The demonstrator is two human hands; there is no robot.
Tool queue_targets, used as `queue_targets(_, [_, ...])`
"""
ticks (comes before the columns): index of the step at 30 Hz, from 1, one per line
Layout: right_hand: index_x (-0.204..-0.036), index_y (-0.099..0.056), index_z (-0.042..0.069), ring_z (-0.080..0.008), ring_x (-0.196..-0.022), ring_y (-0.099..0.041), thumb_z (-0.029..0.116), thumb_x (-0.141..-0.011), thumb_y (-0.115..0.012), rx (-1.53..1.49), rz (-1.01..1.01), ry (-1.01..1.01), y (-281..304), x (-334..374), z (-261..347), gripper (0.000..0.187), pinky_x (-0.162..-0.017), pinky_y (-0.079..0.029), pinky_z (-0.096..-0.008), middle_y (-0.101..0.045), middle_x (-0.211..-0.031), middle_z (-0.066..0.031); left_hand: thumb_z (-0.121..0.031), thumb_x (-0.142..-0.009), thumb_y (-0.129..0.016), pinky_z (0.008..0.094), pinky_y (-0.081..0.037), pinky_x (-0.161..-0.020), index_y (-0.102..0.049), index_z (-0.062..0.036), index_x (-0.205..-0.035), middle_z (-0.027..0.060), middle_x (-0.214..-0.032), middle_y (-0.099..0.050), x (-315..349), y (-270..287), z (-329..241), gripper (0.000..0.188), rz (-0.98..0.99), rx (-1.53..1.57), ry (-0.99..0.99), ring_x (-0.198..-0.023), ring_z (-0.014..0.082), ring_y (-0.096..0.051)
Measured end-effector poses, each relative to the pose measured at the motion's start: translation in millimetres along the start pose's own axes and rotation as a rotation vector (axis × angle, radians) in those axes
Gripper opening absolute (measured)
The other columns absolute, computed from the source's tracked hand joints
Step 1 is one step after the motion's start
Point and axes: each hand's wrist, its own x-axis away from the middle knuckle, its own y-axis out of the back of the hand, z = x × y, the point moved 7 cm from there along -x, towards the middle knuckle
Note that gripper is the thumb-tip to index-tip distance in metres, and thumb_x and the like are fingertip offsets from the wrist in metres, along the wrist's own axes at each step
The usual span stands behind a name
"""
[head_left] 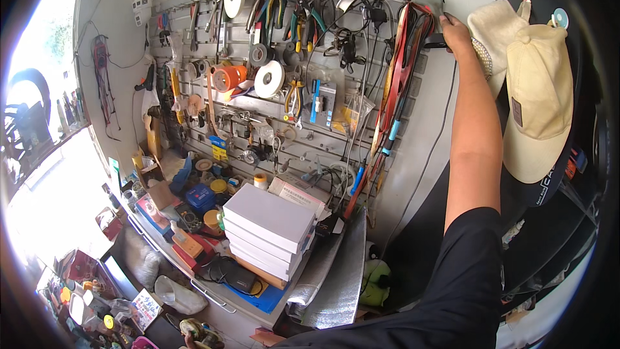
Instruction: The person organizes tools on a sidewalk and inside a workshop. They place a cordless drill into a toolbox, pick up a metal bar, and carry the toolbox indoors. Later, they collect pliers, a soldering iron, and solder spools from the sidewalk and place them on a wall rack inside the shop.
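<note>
My right arm, in a black sleeve, reaches up to the right end of the wall rack. There my right hand [457, 33] is closed at a small black thing [436, 41], partly hidden by the fingers. Just left of it hang red and dark straps [403, 58]; a beige cap [538, 100] and a pale cloth hat [494, 32] hang to its right. At the bottom edge a sliver of my left hand [189, 342] shows, closed by a round gold-and-green thing [205, 333] that I cannot make out.
The slatted wall rack [310, 139] carries pliers [294, 100], white spools [269, 79] and an orange reel [230, 78]. Below, a bench holds stacked white boxes [265, 226], a blue container [200, 198] and a black case [229, 274]. Silver foil sheeting [336, 291] leans beside it. Clutter fills the lower left.
</note>
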Motion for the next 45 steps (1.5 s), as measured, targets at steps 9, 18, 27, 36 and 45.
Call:
queue_targets(9, [-0.134,-0.062,0.004,-0.0298,-0.117,-0.065,0.028,-0.098,-0.059,-0.082,-0.165,0.251,10,0,-10,0.044,-0.102,-0.046,-0.0358,-0.068,-0.124,-0.022,-0.048,-0.081,-0.082,0.0273,-0.03,-0.049,-0.044,-0.0208,-0.075,-0.0051,-0.062,-0.034,3,1,1,0.047,-0.013,-0.009,0.016,-0.052,0.0103,-0.033])
queue_targets(18, [-0.132,-0.063,0.003,-0.0371,-0.122,-0.061,0.03,-0.099,-0.055,0.034,-0.144,0.242,1,-14,-17,0.044,-0.104,-0.045,-0.0384,-0.066,-0.128,-0.0236,-0.05,-0.081,-0.081,0.0273,-0.029,-0.049,-0.044,-0.0206,-0.075,-0.005,-0.062,-0.034,9,9,4,0.048,-0.003,0.001,0.021,-0.052,0.0104,-0.033])
queue_targets(27, [-0.145,-0.051,0.009,-0.0449,-0.125,-0.056,0.042,-0.1,-0.052,0.175,-0.292,0.333,-19,6,-54,0.056,-0.106,-0.043,-0.0479,-0.058,-0.134,-0.0289,-0.057,-0.08,-0.078,0.0284,-0.031,-0.052,-0.046,-0.019,-0.075,-0.004,-0.062,-0.033,24,18,13,0.05,-0.02,-0.005,0.039,-0.056,0.0117,-0.035])
queue_targets(36, [-0.145,-0.048,0.004,-0.0408,-0.127,-0.055,0.043,-0.097,-0.053,0.189,-0.428,-0.049,-13,106,-75,0.062,-0.107,-0.041,-0.0531,-0.053,-0.139,-0.0256,-0.068,-0.08,-0.072,0.0306,-0.033,-0.059,-0.056,-0.0138,-0.095,-0.003,-0.069,-0.037,32,45,9,0.058,-0.063,-0.028,0.016,-0.064,0.0157,-0.038])
queue_targets(45, [-0.129,-0.049,-0.007,-0.0171,-0.098,-0.059,0.009,-0.097,-0.058,-0.728,-0.26,0.157,-73,329,-48,0.037,-0.087,-0.048,-0.0303,-0.056,-0.111,-0.0116,-0.05,-0.088,-0.069,0.0482,-0.057,-0.065,-0.053,-0.0208,-0.137,0.0095,-0.116,-0.064,14,-35,-20,0.059,-0.028,0.008,-0.146,-0.099,0.0339,-0.067])
